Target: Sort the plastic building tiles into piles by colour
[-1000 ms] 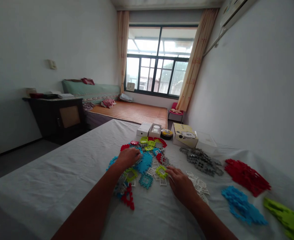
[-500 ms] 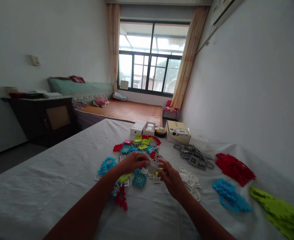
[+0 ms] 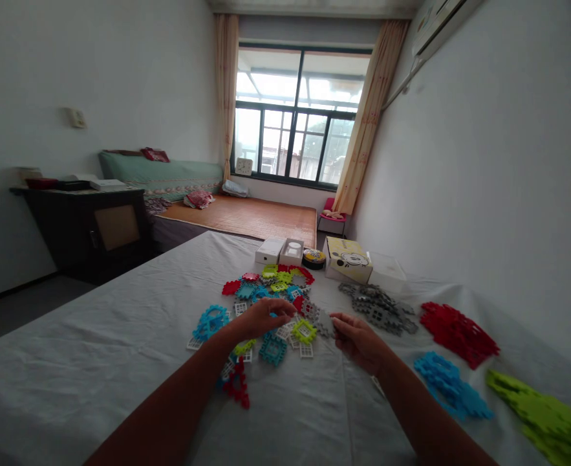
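Note:
My right hand (image 3: 360,338) pinches a grey toothed plastic building tile (image 3: 324,321) at its right edge, just right of the mixed pile. My left hand (image 3: 268,316) hovers over that pile, fingers apart, holding nothing. Below it lie a teal square tile (image 3: 272,348), a lime tile with an open middle (image 3: 304,331) and several white lattice pieces (image 3: 306,351). Near my left forearm are blue tiles (image 3: 211,321) and a red triangular frame (image 3: 237,383). Most of the white pile beneath my right hand is hidden.
Sorted piles lie to the right: grey tiles (image 3: 379,307), red tiles (image 3: 460,331), blue tiles (image 3: 450,383) and lime tiles (image 3: 542,408). Behind stand white boxes (image 3: 269,251), a round tin (image 3: 313,258), a yellow cartoon box (image 3: 348,260) and a clear container (image 3: 387,272).
My right hand has moved right with the grey tile, away from my left hand, and now covers the white pile. My left hand's fingers have let go of the tile. The view shifted slightly.

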`<state>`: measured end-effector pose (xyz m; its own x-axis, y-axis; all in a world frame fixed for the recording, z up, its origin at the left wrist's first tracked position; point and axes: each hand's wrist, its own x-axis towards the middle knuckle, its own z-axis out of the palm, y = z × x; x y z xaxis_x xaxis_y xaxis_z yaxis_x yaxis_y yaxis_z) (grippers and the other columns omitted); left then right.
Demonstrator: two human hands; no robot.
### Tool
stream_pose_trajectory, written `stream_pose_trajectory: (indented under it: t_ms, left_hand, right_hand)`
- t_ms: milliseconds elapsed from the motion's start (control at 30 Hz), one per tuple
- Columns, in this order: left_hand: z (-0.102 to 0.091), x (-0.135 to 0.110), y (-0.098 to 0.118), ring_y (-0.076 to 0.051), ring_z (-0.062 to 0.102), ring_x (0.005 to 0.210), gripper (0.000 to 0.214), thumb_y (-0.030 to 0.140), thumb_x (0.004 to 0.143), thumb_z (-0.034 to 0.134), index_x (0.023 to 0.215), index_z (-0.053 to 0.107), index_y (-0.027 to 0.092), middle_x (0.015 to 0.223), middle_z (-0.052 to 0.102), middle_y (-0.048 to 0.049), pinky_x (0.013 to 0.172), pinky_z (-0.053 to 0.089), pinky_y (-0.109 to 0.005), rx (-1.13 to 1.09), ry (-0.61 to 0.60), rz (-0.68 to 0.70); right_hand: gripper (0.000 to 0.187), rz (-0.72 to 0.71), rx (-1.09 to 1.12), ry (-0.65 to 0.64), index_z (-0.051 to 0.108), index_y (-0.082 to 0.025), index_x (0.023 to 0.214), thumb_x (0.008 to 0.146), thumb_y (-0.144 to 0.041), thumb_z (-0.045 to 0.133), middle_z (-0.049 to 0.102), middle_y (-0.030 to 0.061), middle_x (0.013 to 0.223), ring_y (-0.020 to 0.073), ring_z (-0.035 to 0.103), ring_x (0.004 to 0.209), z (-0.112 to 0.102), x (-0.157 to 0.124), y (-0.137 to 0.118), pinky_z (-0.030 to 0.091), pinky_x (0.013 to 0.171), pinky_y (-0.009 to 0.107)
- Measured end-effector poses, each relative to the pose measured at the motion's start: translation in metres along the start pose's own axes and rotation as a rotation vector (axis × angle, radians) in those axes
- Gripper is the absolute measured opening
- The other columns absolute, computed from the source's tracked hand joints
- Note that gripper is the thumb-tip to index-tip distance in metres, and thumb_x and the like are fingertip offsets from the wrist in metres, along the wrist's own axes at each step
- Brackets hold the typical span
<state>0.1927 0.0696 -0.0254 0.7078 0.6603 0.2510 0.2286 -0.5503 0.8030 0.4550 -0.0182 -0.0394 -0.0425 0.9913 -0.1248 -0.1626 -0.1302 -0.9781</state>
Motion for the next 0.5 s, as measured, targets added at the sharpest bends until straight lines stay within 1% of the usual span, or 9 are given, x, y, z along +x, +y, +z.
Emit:
stream_pose_trajectory:
  t_ms: [100, 167, 200, 267, 333, 400, 467, 500]
  left_hand:
    - [0.003, -0.002, 0.007, -0.016, 0.063, 0.088, 0.029, 0.033, 0.083, 0.059, 0.104, 0.068, 0.015, 0.099, 0.07, -0.0064, 0.078, 0.049, -0.024, -0.001, -0.03, 0.022]
    - [0.003, -0.002, 0.01, -0.016, 0.063, 0.086, 0.029, 0.034, 0.084, 0.058, 0.103, 0.068, 0.015, 0.097, 0.071, -0.0064, 0.078, 0.049, -0.025, 0.018, -0.018, 0.02]
    - [0.003, -0.002, 0.011, -0.016, 0.063, 0.085, 0.028, 0.033, 0.084, 0.058, 0.102, 0.068, 0.015, 0.096, 0.071, -0.0064, 0.078, 0.049, -0.025, 0.027, -0.014, 0.016]
    - [0.002, -0.002, 0.01, -0.016, 0.063, 0.085, 0.028, 0.033, 0.084, 0.058, 0.102, 0.068, 0.014, 0.096, 0.071, -0.0064, 0.078, 0.049, -0.025, 0.036, -0.014, 0.01]
    - [0.002, -0.002, 0.007, -0.017, 0.063, 0.087, 0.028, 0.032, 0.084, 0.058, 0.103, 0.068, 0.014, 0.097, 0.071, -0.0066, 0.078, 0.049, -0.025, 0.035, -0.015, 0.005]
    - [0.001, -0.002, 0.004, -0.017, 0.064, 0.088, 0.028, 0.031, 0.084, 0.057, 0.104, 0.068, 0.014, 0.098, 0.071, -0.0066, 0.078, 0.049, -0.024, 0.039, -0.01, 0.003]
    - [0.0, -0.002, 0.002, -0.017, 0.064, 0.088, 0.028, 0.03, 0.084, 0.057, 0.104, 0.068, 0.015, 0.099, 0.071, -0.0062, 0.078, 0.049, -0.024, 0.054, -0.008, 0.001]
    - [0.0, -0.002, 0.002, -0.017, 0.064, 0.088, 0.027, 0.03, 0.084, 0.057, 0.104, 0.068, 0.015, 0.099, 0.071, -0.006, 0.078, 0.049, -0.024, 0.065, -0.008, 0.0]
  right_hand:
    - [0.028, 0.086, 0.306, -0.108, 0.062, -0.016, 0.093, 0.07, -0.027, 0.074, 0.052, -0.004, 0.065, 0.0038, 0.046, 0.054, 0.011, -0.001, 0.007, 0.038, 0.046, 0.013]
    - [0.028, 0.128, 0.386, -0.149, 0.062, -0.016, 0.093, 0.068, -0.02, 0.074, 0.049, -0.005, 0.062, 0.0023, 0.042, 0.05, 0.014, -0.001, 0.011, 0.034, 0.043, 0.011]
    - [0.028, 0.146, 0.383, -0.161, 0.062, -0.016, 0.093, 0.067, -0.018, 0.073, 0.049, -0.0051, 0.062, 0.0019, 0.04, 0.049, 0.015, -0.001, 0.012, 0.032, 0.041, 0.01]
    - [0.028, 0.153, 0.277, -0.139, 0.061, -0.016, 0.092, 0.066, -0.018, 0.071, 0.051, -0.0043, 0.066, 0.0018, 0.039, 0.048, 0.019, -0.001, 0.016, 0.03, 0.041, 0.011]
    - [0.023, 0.131, 0.127, -0.072, 0.06, -0.017, 0.09, 0.069, -0.022, 0.067, 0.052, -0.004, 0.069, 0.0025, 0.039, 0.049, 0.024, 0.0, 0.02, 0.031, 0.042, 0.012]
    - [0.018, 0.097, 0.034, 0.002, 0.058, -0.018, 0.088, 0.072, -0.026, 0.062, 0.051, -0.0051, 0.067, 0.0035, 0.039, 0.048, 0.025, 0.005, 0.021, 0.029, 0.041, 0.013]
    - [0.015, 0.052, -0.07, 0.077, 0.057, -0.019, 0.09, 0.077, -0.027, 0.056, 0.049, -0.0067, 0.06, 0.0057, 0.039, 0.045, 0.017, 0.012, 0.018, 0.027, 0.04, 0.015]
    - [0.015, 0.005, -0.201, 0.142, 0.057, -0.02, 0.091, 0.079, -0.028, 0.051, 0.048, -0.007, 0.057, 0.0073, 0.041, 0.044, 0.007, 0.017, 0.014, 0.028, 0.04, 0.017]
